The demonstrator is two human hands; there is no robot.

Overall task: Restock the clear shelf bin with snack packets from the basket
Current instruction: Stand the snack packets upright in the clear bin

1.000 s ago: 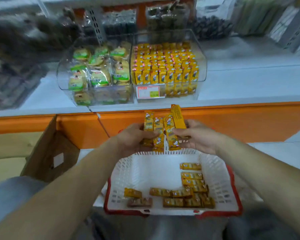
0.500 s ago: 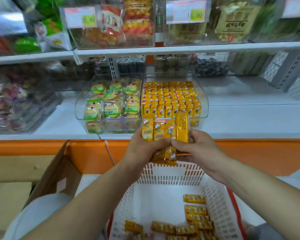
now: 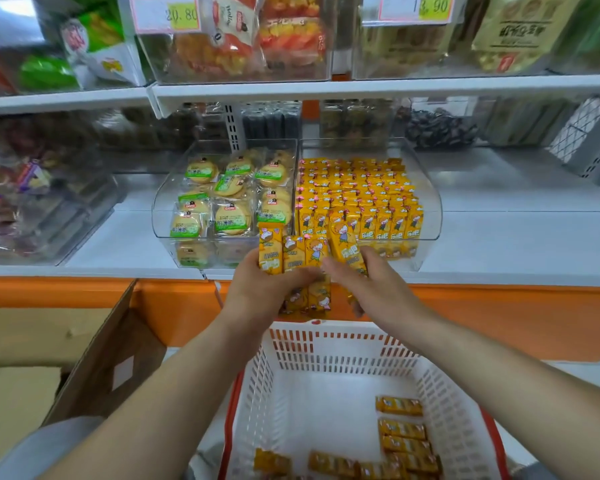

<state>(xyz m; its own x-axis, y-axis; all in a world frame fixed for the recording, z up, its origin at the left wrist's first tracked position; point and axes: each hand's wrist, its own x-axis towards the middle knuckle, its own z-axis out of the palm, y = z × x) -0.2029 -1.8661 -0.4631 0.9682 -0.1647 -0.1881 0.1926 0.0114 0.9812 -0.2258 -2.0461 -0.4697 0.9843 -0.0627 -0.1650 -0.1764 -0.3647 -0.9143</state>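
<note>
Well, on the head camera, the only view I have, I judge the job well past its middle. The clear bin (image 3: 430, 216) sits on the shelf (image 3: 499, 237) at about twelve o'clock from the hands. It is packed with upright rows of yellow packets (image 3: 361, 195) nearly to its front wall. I cannot tell whether a gap is left there, since the hands cover that part.

The left hand (image 3: 257, 292) has its fingers curled round a fan of packets (image 3: 293, 254), held upright just in front of the bin. The right hand (image 3: 371, 289), at three o'clock of the left, pinches one tilted packet (image 3: 347, 247) at the fan's right edge.

The basket (image 3: 326, 348) lies below at six o'clock, with loose packets (image 3: 400, 431) left on its floor toward five o'clock. As I read it, this handful goes in, then those last ones.

At nine o'clock of the bin stands a biscuit bin (image 3: 167, 209). A cardboard box (image 3: 101, 368) is at eight o'clock.
</note>
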